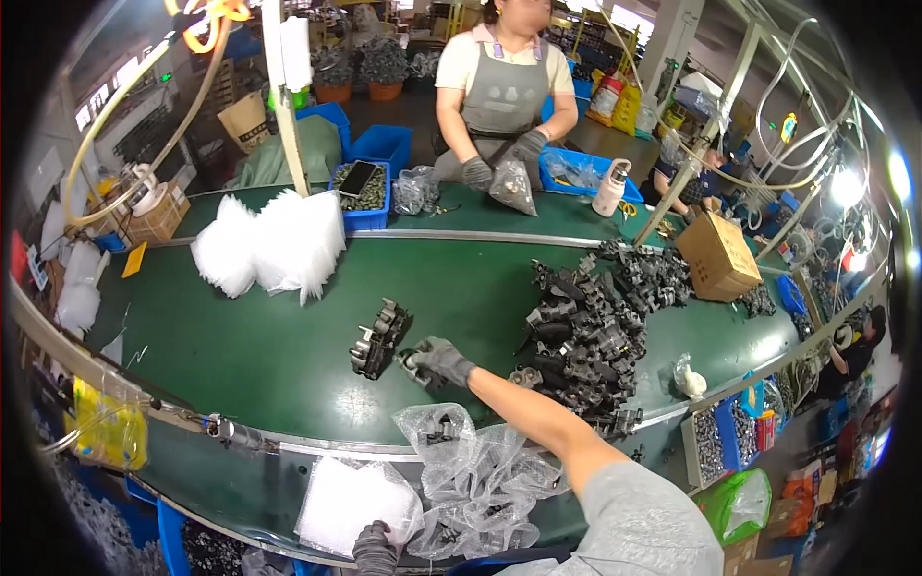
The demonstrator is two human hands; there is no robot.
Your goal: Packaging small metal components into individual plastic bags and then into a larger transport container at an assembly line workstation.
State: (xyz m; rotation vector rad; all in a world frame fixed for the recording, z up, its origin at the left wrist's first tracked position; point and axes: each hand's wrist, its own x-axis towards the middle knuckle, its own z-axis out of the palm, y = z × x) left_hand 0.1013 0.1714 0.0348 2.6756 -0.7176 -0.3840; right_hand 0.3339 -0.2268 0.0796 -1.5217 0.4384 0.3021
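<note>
My right hand (441, 362), in a grey glove, reaches over the green work surface (288, 336). Its fingers are closed round a small black mechanical part (412, 366). Just left of it stand several similar black parts (378, 338), grouped close together. At the lower edge my left hand (375, 551), gloved too, has its fingers curled at the edge of a stack of white plastic bags (351, 501); its thumb is hidden. Beside that stack, clear bags with black parts inside (480, 470) lie in a loose pile.
A large heap of black parts (595, 336) covers the right side. White bag bundles (274, 245) lie far left. Across the table a co-worker (506, 91) in gloves holds a filled clear bag (514, 186). A cardboard box (717, 257) and a bottle (611, 188) stand back right.
</note>
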